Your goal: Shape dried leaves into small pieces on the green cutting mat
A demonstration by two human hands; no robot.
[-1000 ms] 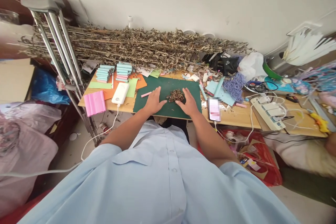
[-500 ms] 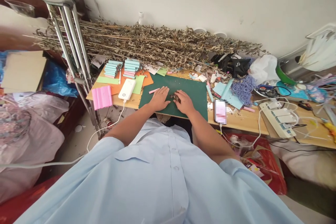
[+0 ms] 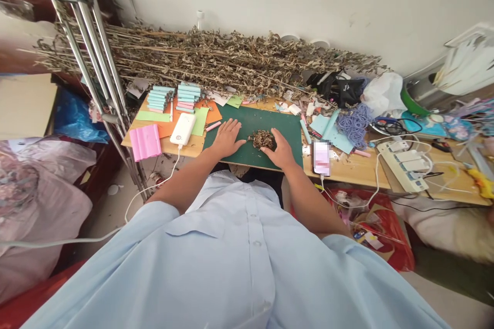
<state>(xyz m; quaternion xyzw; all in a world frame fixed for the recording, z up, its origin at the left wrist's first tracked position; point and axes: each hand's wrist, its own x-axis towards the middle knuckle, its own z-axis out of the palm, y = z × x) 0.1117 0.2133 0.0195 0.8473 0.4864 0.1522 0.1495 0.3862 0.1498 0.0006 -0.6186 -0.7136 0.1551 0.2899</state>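
Observation:
A small clump of dried leaves [image 3: 263, 139] lies on the dark green mat [image 3: 247, 157]. My right hand [image 3: 281, 149] curves around the clump's right side, thumb and fingers apart, touching its edge. Flat on the mat to the left is my left hand [image 3: 228, 139], its fingers spread and nothing held. A thin pink roll [image 3: 213, 126] rests at the mat's left edge, just beyond the left hand.
Dried stalks [image 3: 216, 59] stretch along the wall. Blue and pink rolls [image 3: 189, 95], a white power bank [image 3: 182, 129] and pink paper [image 3: 145, 142] sit left. A phone [image 3: 321, 158], purple yarn [image 3: 353, 126] and a power strip [image 3: 403, 164] sit right. Crutches [image 3: 94, 56] lean left.
The right hand has opened and moved right, uncovering the leaf clump. The left hand has shifted slightly left with its thumb spread wider. The whole view has shifted a little.

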